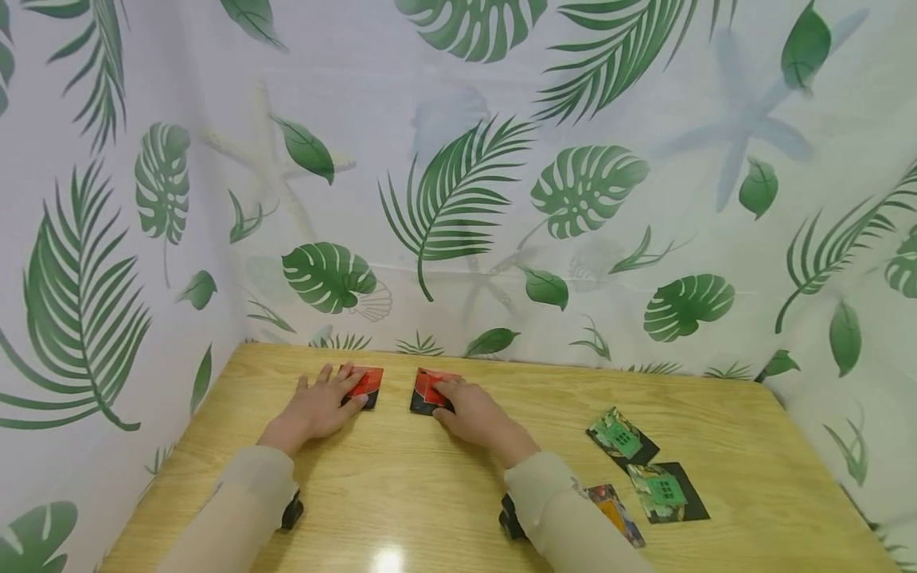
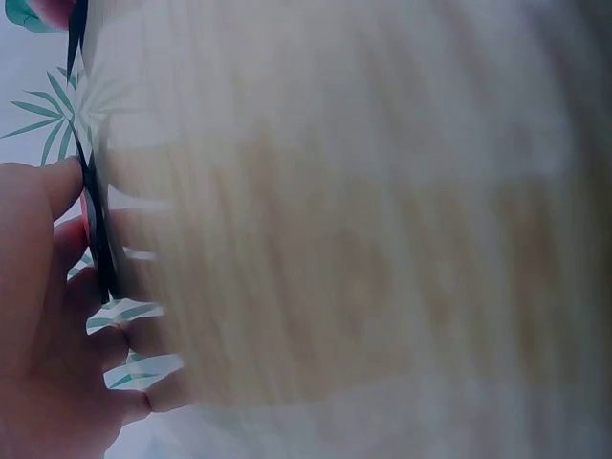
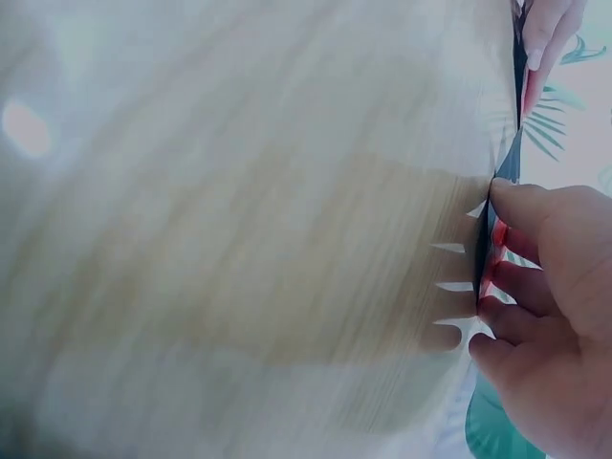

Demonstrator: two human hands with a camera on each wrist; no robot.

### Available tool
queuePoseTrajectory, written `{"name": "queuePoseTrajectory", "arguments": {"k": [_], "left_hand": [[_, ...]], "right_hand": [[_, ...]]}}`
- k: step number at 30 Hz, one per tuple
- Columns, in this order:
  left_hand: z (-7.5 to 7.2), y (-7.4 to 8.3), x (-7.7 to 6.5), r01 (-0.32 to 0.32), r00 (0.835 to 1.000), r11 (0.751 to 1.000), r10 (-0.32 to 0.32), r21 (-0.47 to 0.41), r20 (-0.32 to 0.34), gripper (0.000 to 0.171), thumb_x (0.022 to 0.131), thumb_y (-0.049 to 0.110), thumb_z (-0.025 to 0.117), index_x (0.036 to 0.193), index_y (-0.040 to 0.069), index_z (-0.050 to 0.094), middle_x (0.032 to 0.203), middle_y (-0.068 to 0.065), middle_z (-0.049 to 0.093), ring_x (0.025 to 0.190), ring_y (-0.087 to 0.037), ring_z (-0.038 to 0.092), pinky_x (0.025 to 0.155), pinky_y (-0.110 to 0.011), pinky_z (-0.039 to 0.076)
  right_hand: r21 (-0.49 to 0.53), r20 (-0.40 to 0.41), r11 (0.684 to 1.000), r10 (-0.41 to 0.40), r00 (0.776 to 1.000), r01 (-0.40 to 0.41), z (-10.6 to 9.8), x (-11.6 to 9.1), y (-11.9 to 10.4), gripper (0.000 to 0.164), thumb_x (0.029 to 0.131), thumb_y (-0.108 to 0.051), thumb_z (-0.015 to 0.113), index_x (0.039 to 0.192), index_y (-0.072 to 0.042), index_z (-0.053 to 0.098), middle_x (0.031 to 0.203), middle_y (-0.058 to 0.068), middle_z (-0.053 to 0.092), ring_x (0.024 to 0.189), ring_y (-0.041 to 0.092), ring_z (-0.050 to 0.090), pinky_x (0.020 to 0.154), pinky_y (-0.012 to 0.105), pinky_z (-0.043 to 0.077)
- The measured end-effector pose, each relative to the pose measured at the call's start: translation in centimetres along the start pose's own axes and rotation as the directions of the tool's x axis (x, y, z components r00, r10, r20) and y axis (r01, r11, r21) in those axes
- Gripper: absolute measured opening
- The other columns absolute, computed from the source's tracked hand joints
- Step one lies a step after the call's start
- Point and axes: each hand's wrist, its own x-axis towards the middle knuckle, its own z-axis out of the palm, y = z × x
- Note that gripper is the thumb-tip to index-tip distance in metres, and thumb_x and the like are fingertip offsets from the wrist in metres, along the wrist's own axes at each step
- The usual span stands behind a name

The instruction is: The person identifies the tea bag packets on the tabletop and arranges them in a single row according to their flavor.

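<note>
Two small red-and-black cards lie side by side near the back edge of the wooden table. On the left card (image 1: 374,383) rests my left hand (image 1: 318,407), its fingers spread and the thumb along the near edge. My right hand (image 1: 473,411) presses on the right card (image 1: 423,390), fingers over its right part. In the right wrist view that card (image 3: 485,244) shows edge-on under the fingertips, with one corner raised off the table. The left wrist view shows the left card (image 2: 98,234) as a thin dark edge below the thumb and fingers.
To the right on the table (image 1: 401,493) lie two cards with green squares, one farther back (image 1: 622,438) and one nearer (image 1: 668,492). A card with an orange patch (image 1: 614,513) is partly behind my right sleeve. Leaf-patterned cloth (image 1: 458,318) stands behind the table.
</note>
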Motion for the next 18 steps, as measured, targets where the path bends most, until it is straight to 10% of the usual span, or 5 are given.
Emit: {"name": "queuePoseTrajectory", "arguments": {"k": [18], "left_hand": [[0.0,0.2,-0.1,0.012,1.000,1.000,-0.012,0.005,0.000,0.064,0.113,0.046,0.042,0.167,0.014,0.033,0.174,-0.020,0.023,0.160,-0.054,0.015,0.119,-0.083,0.010]], "right_hand": [[-0.008,0.051,1.000,0.006,0.999,-0.006,0.6,1.8,-2.2,0.053,0.107,-0.025,0.063,0.155,-0.005,0.052,0.161,0.020,0.050,0.145,0.041,0.053,0.121,0.052,0.042]]}}
